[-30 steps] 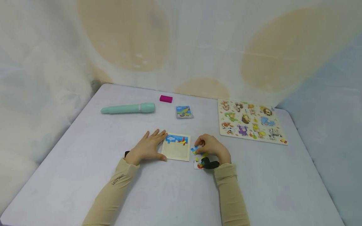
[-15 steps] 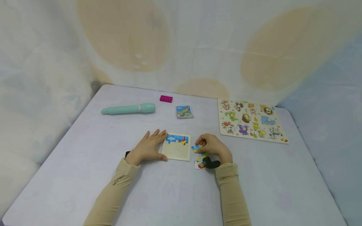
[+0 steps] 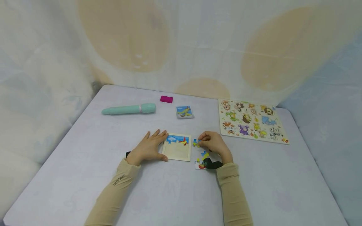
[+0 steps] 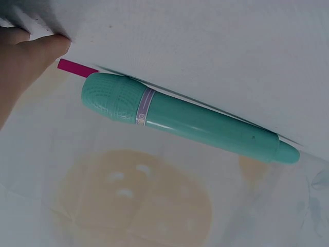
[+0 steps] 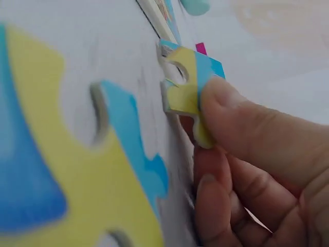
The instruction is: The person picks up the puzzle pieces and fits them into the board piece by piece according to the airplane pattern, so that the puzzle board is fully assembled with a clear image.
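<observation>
My left hand (image 3: 148, 147) lies flat with fingers spread, fingertips and thumb at the left edge of a small wooden puzzle tray (image 3: 178, 152). Along the tray's top sit blue sky pieces (image 3: 173, 138) with a red and yellow shape. Just right of the tray, my right hand (image 3: 214, 143) pinches a blue and yellow puzzle piece (image 5: 186, 98) between thumb and fingers. Close to that hand lie a loose yellow and blue piece (image 3: 205, 154) and a white and red piece (image 3: 200, 165), partly hidden by the black wrist strap.
A mint-green toy microphone (image 3: 127, 109) lies at the back left, with a magenta block (image 3: 166, 99) to its right. Behind the tray is a small wrapped airplane puzzle (image 3: 184, 112). An animal puzzle board (image 3: 237, 125) occupies the back right. Patterned cloth walls (image 3: 198, 47) enclose the table.
The right hand has shifted slightly away from me with the pinched puzzle piece, uncovering more of the loose pieces nearer me. The left hand stays at the tray.
</observation>
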### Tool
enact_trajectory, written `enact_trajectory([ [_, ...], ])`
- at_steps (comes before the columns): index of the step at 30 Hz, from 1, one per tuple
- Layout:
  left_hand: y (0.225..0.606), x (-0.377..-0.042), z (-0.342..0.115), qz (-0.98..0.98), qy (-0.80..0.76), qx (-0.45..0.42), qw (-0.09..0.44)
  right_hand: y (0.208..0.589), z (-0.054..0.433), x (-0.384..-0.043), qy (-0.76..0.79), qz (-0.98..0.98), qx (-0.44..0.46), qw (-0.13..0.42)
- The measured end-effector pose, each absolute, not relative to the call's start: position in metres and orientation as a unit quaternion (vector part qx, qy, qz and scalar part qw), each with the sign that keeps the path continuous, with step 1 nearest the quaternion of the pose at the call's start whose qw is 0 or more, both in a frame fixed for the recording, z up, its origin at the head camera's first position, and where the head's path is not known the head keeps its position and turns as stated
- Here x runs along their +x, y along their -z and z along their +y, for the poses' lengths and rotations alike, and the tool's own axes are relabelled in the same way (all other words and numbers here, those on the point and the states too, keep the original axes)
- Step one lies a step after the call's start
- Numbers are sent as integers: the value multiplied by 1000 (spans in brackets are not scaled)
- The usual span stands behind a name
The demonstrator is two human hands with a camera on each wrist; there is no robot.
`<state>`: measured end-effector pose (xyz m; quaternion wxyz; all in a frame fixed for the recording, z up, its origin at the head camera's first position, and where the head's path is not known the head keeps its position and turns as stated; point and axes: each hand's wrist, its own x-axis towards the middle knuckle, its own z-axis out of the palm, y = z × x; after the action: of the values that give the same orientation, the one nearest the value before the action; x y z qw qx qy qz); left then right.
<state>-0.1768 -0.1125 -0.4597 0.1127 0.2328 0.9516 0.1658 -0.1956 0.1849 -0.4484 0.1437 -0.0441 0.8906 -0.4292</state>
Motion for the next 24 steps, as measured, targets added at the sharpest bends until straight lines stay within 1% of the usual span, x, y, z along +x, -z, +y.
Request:
enact_trajectory([
  [6,459,-175,-114,952,-166,231,116,450,177,-198,479,869,-13,122],
  [12,455,-173,-116,953,-165,228,113,443,146,-196,553,820,-43,137],
  [17,456,-173,-116,952,-168,228,115,440,120,-192,538,828,-66,147],
  [24,458,-174,-115,951,-170,229,116,446,107,-187,498,847,-99,159],
])
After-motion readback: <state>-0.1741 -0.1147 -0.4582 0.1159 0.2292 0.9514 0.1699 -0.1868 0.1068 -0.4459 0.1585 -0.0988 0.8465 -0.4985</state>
